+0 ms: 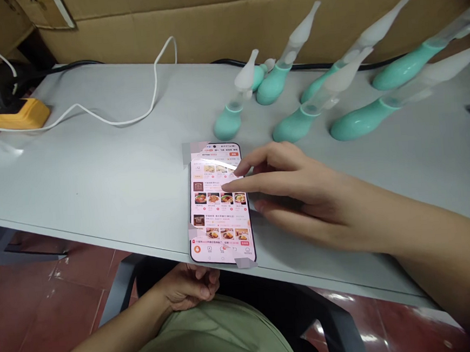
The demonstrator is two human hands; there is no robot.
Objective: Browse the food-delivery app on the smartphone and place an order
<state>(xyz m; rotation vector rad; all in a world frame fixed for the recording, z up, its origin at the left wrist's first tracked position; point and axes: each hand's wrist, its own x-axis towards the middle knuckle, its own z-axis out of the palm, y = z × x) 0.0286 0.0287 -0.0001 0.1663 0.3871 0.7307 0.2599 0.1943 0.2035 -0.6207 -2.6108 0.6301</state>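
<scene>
One right hand (301, 190), fingers parted, holding nothing, index fingertip over phone (217, 218) | left hand (189, 285) curled below tabletop (96, 170), cannot tell if grasping | phone flat at tabletop's near edge | teal-bulbed, white-tipped devices (295, 126) beyond | yellow power strip (35, 114) far left

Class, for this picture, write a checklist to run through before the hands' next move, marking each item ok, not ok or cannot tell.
1. Phone lying face up with its screen lit: ok.
2. Phone set well back from the table's front edge: not ok, its lower end is at that edge.
3. Right hand over the phone: ok.
4. Fingertip pressing the screen: cannot tell.
5. Left hand on the tabletop: not ok, it is below the edge.
6. White cable apart from the phone: ok.
</scene>
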